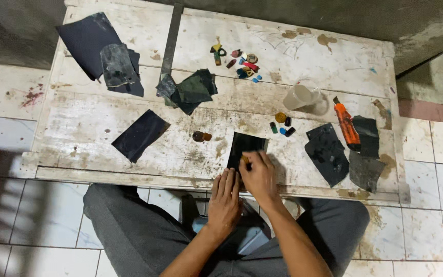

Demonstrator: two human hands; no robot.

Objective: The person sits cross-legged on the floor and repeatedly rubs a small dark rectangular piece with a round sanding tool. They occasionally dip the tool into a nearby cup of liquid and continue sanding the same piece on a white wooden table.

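Note:
A dark sheet of sandpaper (245,144) lies near the front edge of a worn white wooden board (129,169). My left hand (225,199) lies flat with its fingers pressing the sheet's near end. My right hand (259,176) is closed on a small yellowish piece (244,160) and holds it against the sheet. Both forearms reach up from my lap, where grey trousers show.
More dark sandpaper pieces lie at the left (140,134), back left (98,51), middle (190,90) and right (329,154). An orange utility knife (346,124), a clear plastic cup (302,95), several small coloured pieces (239,60) and a brown knob (200,136) sit on the board. Tiled floor surrounds it.

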